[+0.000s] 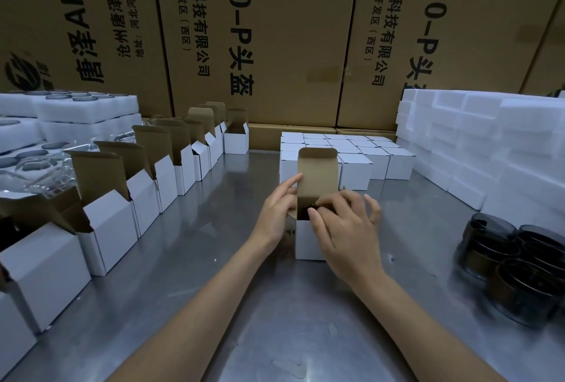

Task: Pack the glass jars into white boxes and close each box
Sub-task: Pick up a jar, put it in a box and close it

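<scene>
White box open, jar mostly hidden inside; left hand fingers steady wall, right hand fingers pressing flap.

Brushed metal surface, dully reflective; matt white cardboard box, brown inside; glossy dark glass jars; white foam blocks.

Pretty dim overall, soft glare on the scratched grey metal table, wide-angle bending at the edges, and the dark glass jars look blurry.
</scene>
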Tool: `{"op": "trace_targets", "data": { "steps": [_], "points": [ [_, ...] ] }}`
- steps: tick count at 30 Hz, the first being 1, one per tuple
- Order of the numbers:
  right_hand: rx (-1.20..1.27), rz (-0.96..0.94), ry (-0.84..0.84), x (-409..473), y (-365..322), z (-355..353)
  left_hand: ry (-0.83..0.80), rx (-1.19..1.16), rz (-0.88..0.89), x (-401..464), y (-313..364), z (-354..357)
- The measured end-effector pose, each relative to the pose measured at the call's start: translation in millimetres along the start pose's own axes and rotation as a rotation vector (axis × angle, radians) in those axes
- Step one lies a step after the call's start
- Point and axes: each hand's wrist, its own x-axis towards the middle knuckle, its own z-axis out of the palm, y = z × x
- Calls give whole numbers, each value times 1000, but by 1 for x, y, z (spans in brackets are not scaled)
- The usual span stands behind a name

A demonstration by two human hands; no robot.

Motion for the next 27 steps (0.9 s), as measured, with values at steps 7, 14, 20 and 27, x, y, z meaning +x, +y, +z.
{"op": "trace_targets", "data": {
  "steps": [7,14,20,27],
  "points": [
    [678,635,38,4,11,-2,171,-176,-11,-3,1,-4],
    [1116,914,-302,3,19,-1,-31,-152,-195,-3,-8,-10],
    [1229,871,-410,5,22,-3,-94,-196,-185,0,-10,-7],
    [1247,934,-355,7,15,-3,-75,-229,-203,0,-9,-5]
  ]
}}
